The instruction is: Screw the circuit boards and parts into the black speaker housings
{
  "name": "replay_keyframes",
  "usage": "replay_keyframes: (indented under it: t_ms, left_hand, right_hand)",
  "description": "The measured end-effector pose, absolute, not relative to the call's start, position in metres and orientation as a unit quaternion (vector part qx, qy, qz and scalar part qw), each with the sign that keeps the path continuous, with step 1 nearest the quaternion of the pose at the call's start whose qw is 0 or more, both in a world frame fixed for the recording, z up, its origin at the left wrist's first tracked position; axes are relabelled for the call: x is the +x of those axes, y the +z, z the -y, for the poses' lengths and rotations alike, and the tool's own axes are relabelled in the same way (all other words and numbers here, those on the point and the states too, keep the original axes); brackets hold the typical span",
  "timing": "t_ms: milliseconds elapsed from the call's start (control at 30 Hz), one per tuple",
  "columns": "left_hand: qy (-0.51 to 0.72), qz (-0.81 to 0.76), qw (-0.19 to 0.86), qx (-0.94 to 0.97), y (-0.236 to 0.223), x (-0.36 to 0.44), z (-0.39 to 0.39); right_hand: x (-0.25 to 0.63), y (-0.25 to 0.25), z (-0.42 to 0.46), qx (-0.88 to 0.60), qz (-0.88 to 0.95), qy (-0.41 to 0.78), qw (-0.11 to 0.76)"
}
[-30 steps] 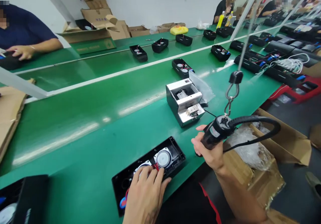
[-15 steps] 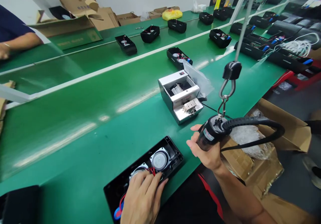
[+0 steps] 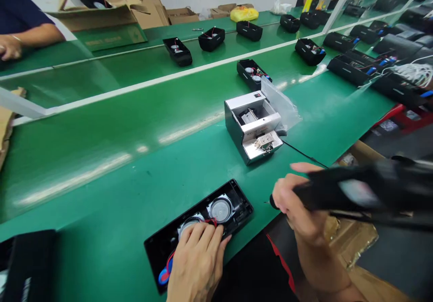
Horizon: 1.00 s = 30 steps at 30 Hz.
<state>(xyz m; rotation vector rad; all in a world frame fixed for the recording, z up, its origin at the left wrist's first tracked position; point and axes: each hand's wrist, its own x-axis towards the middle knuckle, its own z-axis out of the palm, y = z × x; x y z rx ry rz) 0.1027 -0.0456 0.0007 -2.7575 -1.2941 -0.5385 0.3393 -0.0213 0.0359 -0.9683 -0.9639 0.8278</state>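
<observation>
A black speaker case (image 3: 241,205) lies open side up on the green bench near me. Two round silver speakers (image 3: 220,209), red wires and a blue part (image 3: 164,276) show inside it. My left hand (image 3: 198,261) is over the case's near side, fingers inside and thumb along the near wall, gripping it; the hand covers part of one speaker. To the right of the case, my right hand (image 3: 301,207) is wrapped round a black electric screwdriver (image 3: 358,189), tilted almost level and blurred by motion. Its thin bit points left, apart from the case.
A silver and black box-shaped machine (image 3: 252,126) with a plastic bag stands beyond the case. Several black cases line the bench behind, and another dark case (image 3: 30,266) is at left. A person's arm (image 3: 34,38) rests at far left. Cardboard (image 3: 361,243) lies below right.
The screwdriver has swung from hanging upright under its hook to nearly level, with my right hand moving slightly right and down. The left hand stays on the case.
</observation>
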Motion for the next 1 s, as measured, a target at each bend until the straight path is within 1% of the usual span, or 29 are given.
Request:
replay_keyframes:
  t_ms: [67,100,200,300,467,633,1000]
  left_hand:
    - [-0.171,0.426,0.024,-0.888,0.001,0.105,0.046]
    - [-0.170,0.428,0.025,-0.887,0.001,0.105,0.047]
    - [-0.171,0.428,0.024,-0.887,0.000,0.105,0.047]
    - [-0.179,0.422,0.019,-0.888,0.000,0.104,0.047]
    - [-0.185,0.432,-0.003,-0.883,0.000,0.103,0.048]
    - [-0.183,0.441,-0.014,-0.879,-0.003,0.106,0.050]
    - [-0.164,0.452,-0.016,-0.877,-0.004,0.107,0.053]
  right_hand:
    - [0.330,0.055,0.034,-0.364,0.436,0.370,0.735]
    - [0.323,0.062,0.039,-0.341,0.443,0.376,0.739]
    - [0.302,0.070,0.045,-0.319,0.504,0.388,0.702]
    - [0.285,0.063,0.041,-0.311,0.565,0.408,0.647]
    - [0.278,0.058,0.038,-0.315,0.579,0.422,0.623]
    - [0.280,0.060,0.039,-0.339,0.606,0.449,0.562]
    - [0.277,0.057,0.040,-0.344,0.611,0.435,0.565]
